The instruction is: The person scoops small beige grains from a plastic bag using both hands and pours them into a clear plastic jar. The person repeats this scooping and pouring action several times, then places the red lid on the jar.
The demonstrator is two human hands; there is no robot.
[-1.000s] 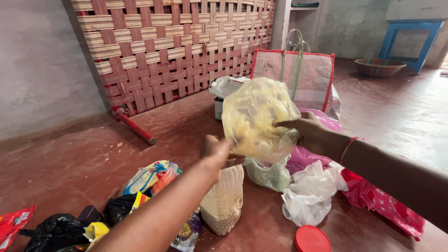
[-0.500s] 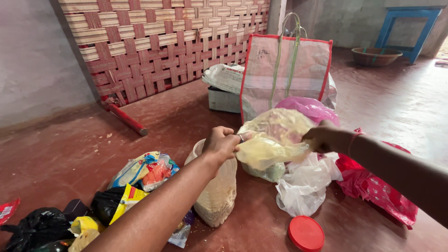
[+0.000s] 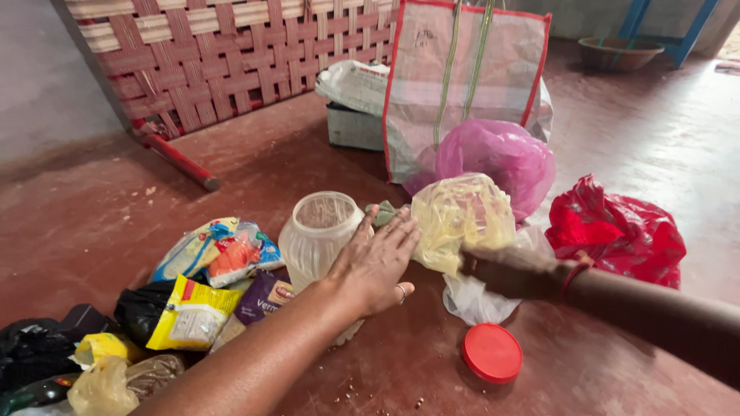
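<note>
Far left: a woven red-and-cream cot frame (image 3: 231,62) leans against the wall, its red leg (image 3: 177,160) resting on the red floor (image 3: 632,162).
Near left: a heap of packets — black bags (image 3: 35,350), a yellow packet (image 3: 189,316), and a blue-and-orange snack packet (image 3: 223,250) just behind it.
Jar: a clear ribbed plastic jar (image 3: 317,231) stands open and upright right of the packets; its red lid (image 3: 492,353) lies flat on the floor, well apart to the near right.
Left hand: the left hand (image 3: 378,262) is spread flat with fingers straight, grasping nothing; it lies against the jar's right side and its fingertips reach toward the yellow bag. Half a second ago it was pinching the bag's top — it has let go.
Yellow bag: the clear bag of pale yellow contents (image 3: 462,219) sits low in the middle, on a crumpled white bag (image 3: 478,296). A second ago it was held up in the air; now it has come down beside the jar.
Right hand: the right hand (image 3: 512,270) grips the bag's lower right edge, fingers curled around the plastic. With only this hand holding, the bag looks set down rather than carried.
Behind: a pink bag (image 3: 497,158) and a tall checked carry bag (image 3: 462,85) stand at the far side, with a grey box (image 3: 353,127) to its left.
Right: a crumpled red bag (image 3: 617,231) lies near the right forearm.
</note>
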